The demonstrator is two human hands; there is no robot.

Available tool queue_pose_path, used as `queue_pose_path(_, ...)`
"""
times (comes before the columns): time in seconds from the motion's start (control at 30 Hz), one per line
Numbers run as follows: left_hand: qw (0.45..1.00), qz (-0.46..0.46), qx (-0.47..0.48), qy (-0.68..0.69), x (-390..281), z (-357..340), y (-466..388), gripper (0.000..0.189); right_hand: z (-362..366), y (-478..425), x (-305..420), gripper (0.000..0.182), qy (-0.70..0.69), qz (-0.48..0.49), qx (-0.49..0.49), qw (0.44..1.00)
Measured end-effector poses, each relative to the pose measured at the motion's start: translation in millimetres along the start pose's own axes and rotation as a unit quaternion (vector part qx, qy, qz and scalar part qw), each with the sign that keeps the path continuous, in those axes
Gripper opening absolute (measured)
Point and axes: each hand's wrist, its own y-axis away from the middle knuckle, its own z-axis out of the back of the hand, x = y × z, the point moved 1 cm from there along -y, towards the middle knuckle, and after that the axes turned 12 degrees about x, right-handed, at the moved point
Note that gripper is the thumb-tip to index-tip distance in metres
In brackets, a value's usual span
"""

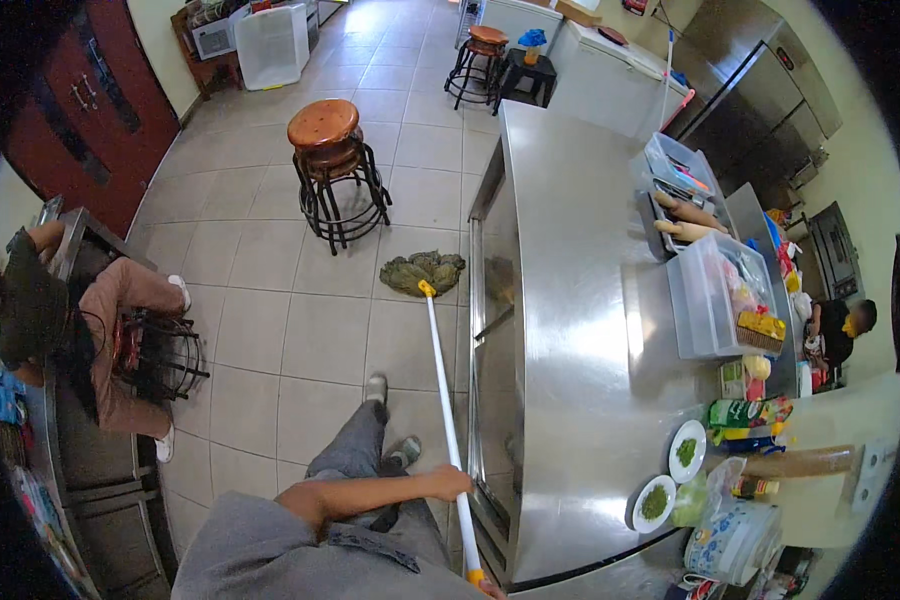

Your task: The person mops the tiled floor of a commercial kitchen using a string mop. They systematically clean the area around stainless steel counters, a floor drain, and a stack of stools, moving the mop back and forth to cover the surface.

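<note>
A string mop with a white pole (444,390) slants from the lower right up to its greenish-grey mop head (422,271), which lies spread on the floor tiles beside the steel counter. My left hand (450,482) is closed around the lower-middle of the picture's pole, with the forearm crossing in front of my body. At the bottom edge, my right hand (493,590) shows only in part, its fingers at the yellow end of the pole. A yellow socket joins pole and mop head.
Stainless steel counter (570,300) on the right bears plastic bins (709,300), rolling pins and two plates of chopped greens. A wooden-topped stool (324,124) stands ahead on the tiles. One person (120,322) sits at the left; another person (840,330) is beyond the counter.
</note>
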Motion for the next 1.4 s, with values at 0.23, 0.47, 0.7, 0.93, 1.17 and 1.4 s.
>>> queue_pose_path(0.23,0.995,0.015,-0.079,-0.050,85.1,62.5,-3.3,0.014,-80.9,-54.7,19.0,0.011,0.144,0.110,0.068,0.981)
queue_pose_path(0.47,0.952,0.261,-0.138,-0.082,244.9,152.5,25.6,0.038,-164.3,-270.3,49.5,0.027,0.123,-0.041,0.066,0.989)
queue_pose_path(0.7,0.951,0.260,-0.147,-0.086,286.6,241.8,90.8,0.030,-286.1,-445.5,91.7,0.023,0.050,-0.017,0.087,0.995)
queue_pose_path(0.93,0.982,0.169,-0.082,-0.011,312.1,245.5,48.7,0.029,-252.8,-352.4,88.0,0.022,0.100,-0.012,0.075,0.992)
queue_pose_path(1.17,0.991,-0.021,-0.076,0.112,263.5,195.2,0.2,0.019,-216.5,-217.9,95.4,0.028,0.034,-0.113,0.100,0.988)
queue_pose_path(1.4,0.984,0.055,-0.149,0.083,291.4,282.2,34.7,0.018,-298.6,-267.8,131.6,0.030,0.032,-0.117,0.013,0.993)
